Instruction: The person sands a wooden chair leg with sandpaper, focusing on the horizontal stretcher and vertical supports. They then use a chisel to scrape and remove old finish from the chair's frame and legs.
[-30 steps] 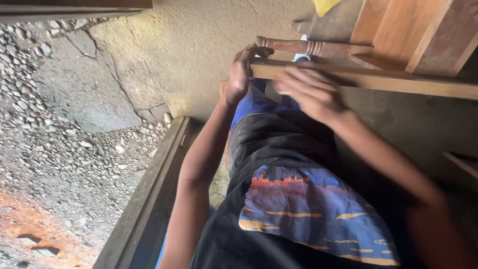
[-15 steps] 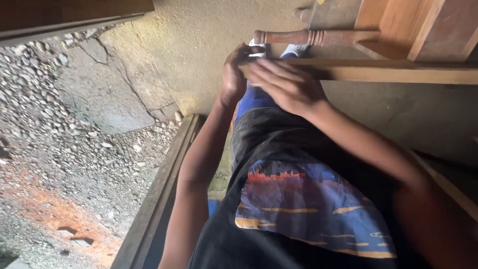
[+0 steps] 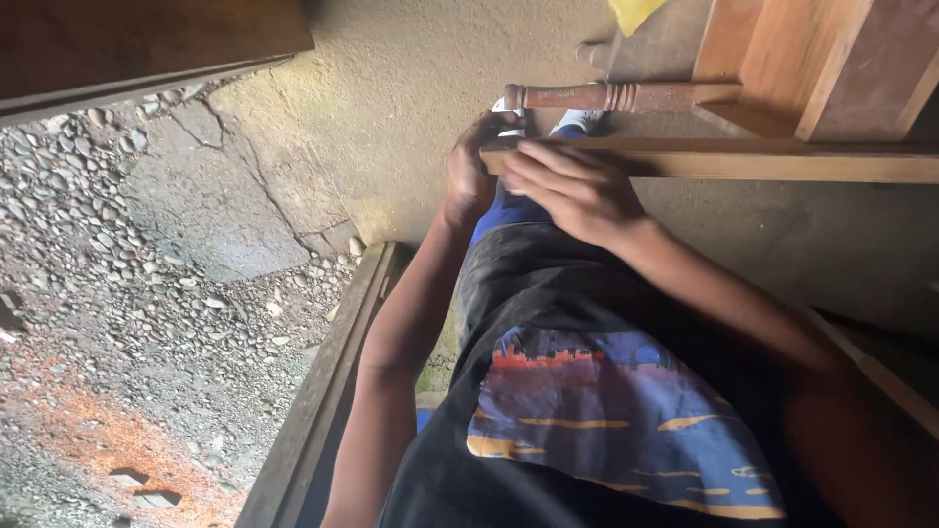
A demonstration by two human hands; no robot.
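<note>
Both hands stay on the wooden strip

Little has shifted since the earlier frames: both hands hold the same places on the strip, and only the view has tipped slightly, showing more of the turned leg above. A long pale wooden strip (image 3: pixel 743 159) runs level across the upper right of the frame, from the hands out to the right edge. At its left end the left hand (image 3: pixel 470 176) is curled shut around the tip of the strip. Just right of it the right hand (image 3: pixel 572 191) lies flat on the strip's face, fingers stretched out and pressed down, gripping nothing. Above the strip, a reddish turned wooden leg (image 3: pixel 611 96) juts left from a wooden frame (image 3: pixel 812 59) in the upper right corner. Below the hands comes a black shirt with a blue and orange print (image 3: pixel 626 420). Left of centre lie cracked concrete (image 3: pixel 220 200) and gravel (image 3: pixel 108 293), with a dark wooden beam (image 3: pixel 323 391) slanting towards the bottom edge
</note>
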